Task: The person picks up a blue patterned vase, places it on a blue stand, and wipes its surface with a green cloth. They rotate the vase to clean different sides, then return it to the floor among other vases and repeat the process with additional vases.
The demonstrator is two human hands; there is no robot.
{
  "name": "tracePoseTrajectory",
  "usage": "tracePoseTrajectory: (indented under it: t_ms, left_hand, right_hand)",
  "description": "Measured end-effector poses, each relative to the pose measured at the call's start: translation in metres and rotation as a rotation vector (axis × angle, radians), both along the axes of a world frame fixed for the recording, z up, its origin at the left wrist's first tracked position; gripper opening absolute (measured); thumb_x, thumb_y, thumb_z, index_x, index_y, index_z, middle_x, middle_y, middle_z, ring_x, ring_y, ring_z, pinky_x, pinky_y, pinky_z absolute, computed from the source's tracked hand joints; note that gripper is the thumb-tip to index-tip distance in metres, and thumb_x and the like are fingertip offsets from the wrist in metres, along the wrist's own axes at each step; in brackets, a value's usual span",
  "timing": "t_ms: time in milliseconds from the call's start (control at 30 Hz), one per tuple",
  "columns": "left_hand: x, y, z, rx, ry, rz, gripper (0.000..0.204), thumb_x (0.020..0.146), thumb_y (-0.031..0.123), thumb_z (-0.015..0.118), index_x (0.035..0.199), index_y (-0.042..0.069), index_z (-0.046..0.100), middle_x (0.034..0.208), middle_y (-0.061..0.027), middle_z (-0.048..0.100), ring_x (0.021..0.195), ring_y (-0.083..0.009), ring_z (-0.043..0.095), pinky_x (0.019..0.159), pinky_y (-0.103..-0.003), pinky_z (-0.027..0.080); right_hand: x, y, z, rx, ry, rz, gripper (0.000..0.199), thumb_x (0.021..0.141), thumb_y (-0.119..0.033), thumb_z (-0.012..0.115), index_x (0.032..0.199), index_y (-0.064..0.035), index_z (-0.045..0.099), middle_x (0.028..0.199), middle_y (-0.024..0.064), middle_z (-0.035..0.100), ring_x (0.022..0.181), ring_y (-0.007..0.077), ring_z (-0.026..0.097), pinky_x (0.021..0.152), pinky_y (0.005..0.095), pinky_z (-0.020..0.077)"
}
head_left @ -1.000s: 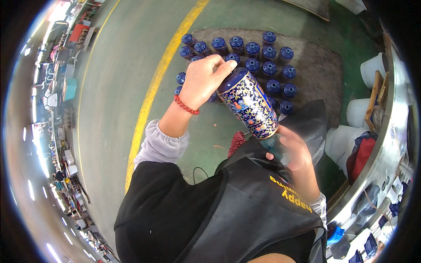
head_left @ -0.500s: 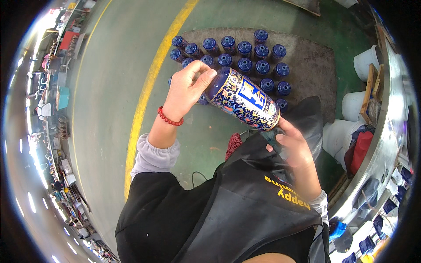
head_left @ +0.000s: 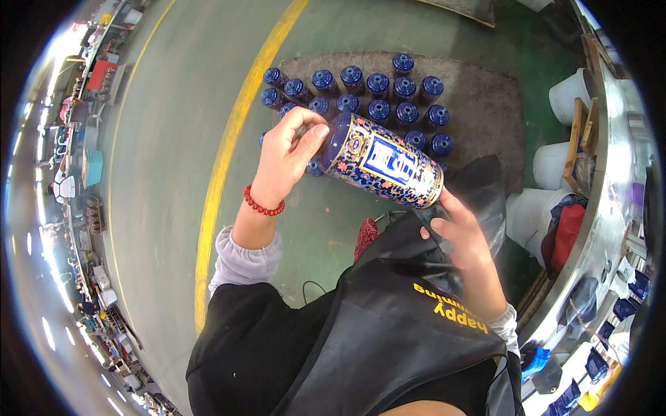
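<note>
A blue ceramic bottle with a colourful floral pattern and a white-and-blue label lies tilted in front of me, its narrower end up and to the left. My left hand is closed round that end, hiding the neck. At the lower right, my right hand has its index finger against the base rim. Between its fingers and the bottle shows a dark greenish piece, its kind unclear. Beyond, several similar blue bottles stand upright in rows on a brown-grey board.
White buckets stand along the right, one with red and dark cloth. Wooden slats lean by them, next to a metal-edged bench. A yellow line runs along the green floor. My black apron covers my lap.
The bottle has turned about its long axis, so the label faces up more. My left hand has shifted slightly left and down with the neck end; my right hand stays near the base.
</note>
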State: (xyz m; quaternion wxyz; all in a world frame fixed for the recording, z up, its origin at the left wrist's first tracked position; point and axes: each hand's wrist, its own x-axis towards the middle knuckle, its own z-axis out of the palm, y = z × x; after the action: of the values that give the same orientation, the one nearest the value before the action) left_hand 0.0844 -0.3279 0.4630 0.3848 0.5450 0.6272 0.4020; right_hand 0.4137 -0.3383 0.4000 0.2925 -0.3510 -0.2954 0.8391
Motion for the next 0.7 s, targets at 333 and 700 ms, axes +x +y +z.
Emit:
tracePoseTrajectory:
  t_ms: [333, 700]
  left_hand:
    - [0.005, -0.001, 0.005, 0.054, -0.038, 0.002, 0.023, 0.103, 0.027, 0.057, 0.109, 0.005, 0.06, 0.076, 0.0056, 0.056, 0.057, -0.0009, 0.043, 0.05, -0.018, 0.034]
    - [0.003, 0.0, 0.001, 0.035, -0.061, 0.053, 0.02, 0.102, 0.025, 0.059, 0.106, 0.006, 0.061, 0.078, 0.0071, 0.057, 0.057, 0.002, 0.041, 0.048, -0.016, 0.029]
  right_hand:
    - [0.004, -0.001, 0.002, 0.094, -0.028, -0.032, 0.06, 0.087, 0.012, 0.059, 0.144, -0.0065, 0.053, 0.139, 0.0047, 0.047, 0.108, 0.0146, 0.052, 0.079, 0.0304, 0.0511]
    - [0.0, -0.003, 0.012, 0.032, 0.008, 0.048, 0.054, 0.091, 0.005, 0.058, 0.144, 0.0008, 0.049, 0.136, 0.0061, 0.05, 0.106, 0.0141, 0.053, 0.079, 0.0299, 0.05]
